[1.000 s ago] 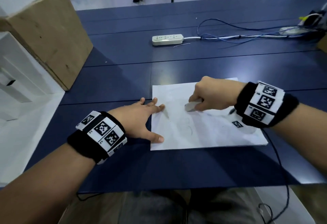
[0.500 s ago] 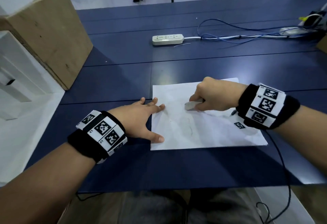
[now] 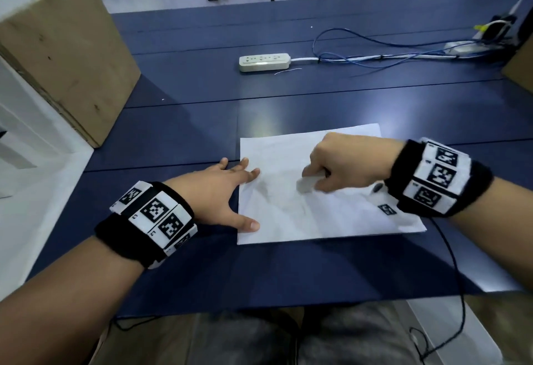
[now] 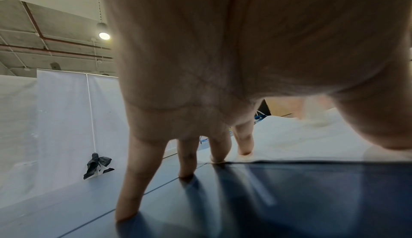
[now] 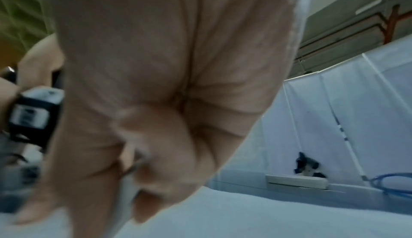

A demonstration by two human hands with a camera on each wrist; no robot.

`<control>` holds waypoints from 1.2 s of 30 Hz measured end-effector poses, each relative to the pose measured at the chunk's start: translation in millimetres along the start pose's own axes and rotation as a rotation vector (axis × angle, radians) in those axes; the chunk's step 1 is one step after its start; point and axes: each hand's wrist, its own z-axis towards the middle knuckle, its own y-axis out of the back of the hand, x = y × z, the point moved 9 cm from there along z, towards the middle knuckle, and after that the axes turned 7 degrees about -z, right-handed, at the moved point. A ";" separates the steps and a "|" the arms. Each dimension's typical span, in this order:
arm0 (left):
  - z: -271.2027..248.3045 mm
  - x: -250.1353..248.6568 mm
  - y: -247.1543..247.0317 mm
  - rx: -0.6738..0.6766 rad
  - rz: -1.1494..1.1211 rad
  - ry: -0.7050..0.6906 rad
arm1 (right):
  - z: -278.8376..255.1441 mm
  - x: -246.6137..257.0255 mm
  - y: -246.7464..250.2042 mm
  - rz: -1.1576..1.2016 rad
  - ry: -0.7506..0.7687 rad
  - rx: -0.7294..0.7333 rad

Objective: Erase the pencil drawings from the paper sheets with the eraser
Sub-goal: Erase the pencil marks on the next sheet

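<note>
A white paper sheet (image 3: 331, 209) lies on the dark blue table (image 3: 202, 122) in front of me, with faint pencil lines near its middle. My right hand (image 3: 340, 162) grips a pale eraser (image 3: 307, 183) and presses it on the sheet; both are blurred. My left hand (image 3: 219, 191) lies flat with fingers spread, fingertips and thumb on the sheet's left edge. In the left wrist view those fingers (image 4: 219, 146) touch the paper edge (image 4: 289, 143). The right wrist view shows my curled fingers (image 5: 156, 162) over the paper (image 5: 267, 215).
A white power strip (image 3: 264, 61) with blue and white cables (image 3: 375, 53) lies at the back of the table. A cardboard box (image 3: 63, 56) stands at the far left. A thin black cord (image 3: 458, 278) hangs from my right wrist over the table's near edge.
My right hand with the eraser has slid a short way toward me and back across the sheet's middle. The pencil marks look fainter. My left hand has stayed put.
</note>
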 end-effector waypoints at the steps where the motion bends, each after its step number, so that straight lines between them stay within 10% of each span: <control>1: 0.4 0.5 -0.3 -0.001 -0.004 0.000 | -6.5 12.7 -7.0 0.027 0.056 0.063; 4: 0.3 1.1 -1.0 0.002 -0.007 -0.002 | -18.5 34.0 -20.2 0.110 0.128 0.201; 11: 0.0 0.2 -0.2 0.005 -0.002 -0.005 | 5.5 -20.1 5.1 -0.012 -0.132 -0.057; 17: 0.0 -0.9 0.3 0.010 -0.004 -0.001 | -22.0 29.1 -17.0 0.092 0.080 0.164; 23: 0.0 -2.0 0.3 0.014 -0.010 -0.005 | 6.0 -20.6 6.0 0.009 -0.122 -0.080; 29: 2.2 0.0 -1.1 0.015 -0.006 -0.003 | -20.9 34.4 -19.1 0.120 0.146 0.178; 36: 1.8 1.5 -1.6 0.017 -0.001 -0.002 | 10.6 -29.0 7.8 -0.039 -0.145 -0.068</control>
